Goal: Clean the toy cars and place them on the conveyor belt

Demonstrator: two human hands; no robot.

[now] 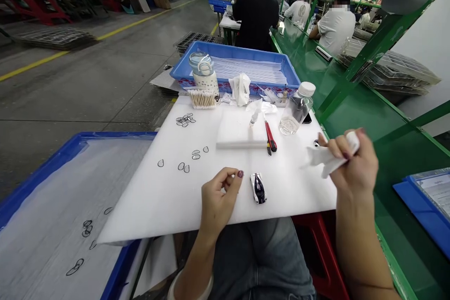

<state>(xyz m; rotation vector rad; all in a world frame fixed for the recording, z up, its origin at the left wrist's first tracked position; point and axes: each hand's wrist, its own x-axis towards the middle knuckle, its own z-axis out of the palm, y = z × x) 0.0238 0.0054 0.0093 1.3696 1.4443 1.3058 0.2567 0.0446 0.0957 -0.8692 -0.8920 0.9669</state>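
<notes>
My right hand (353,164) is raised over the right edge of the white foam-like board, its fingers closed around a crumpled white tissue (328,158). My left hand (220,199) hovers or rests at the board's near edge, thumb and forefinger pinched together; whatever they hold, if anything, is hidden. Just right of it lies a small white and black toy car (258,188). Thin black rings (183,167) are scattered on the board to the left, with a small pile of rings (185,120) farther back.
A white foam block (241,131) lies mid-board, beside a red cutter (270,137). Behind are a clear bottle (297,108), cotton swabs (203,99), a cup (204,72) and a blue tray (291,68). Another blue tray (75,138) with rings stands left. People sit ahead.
</notes>
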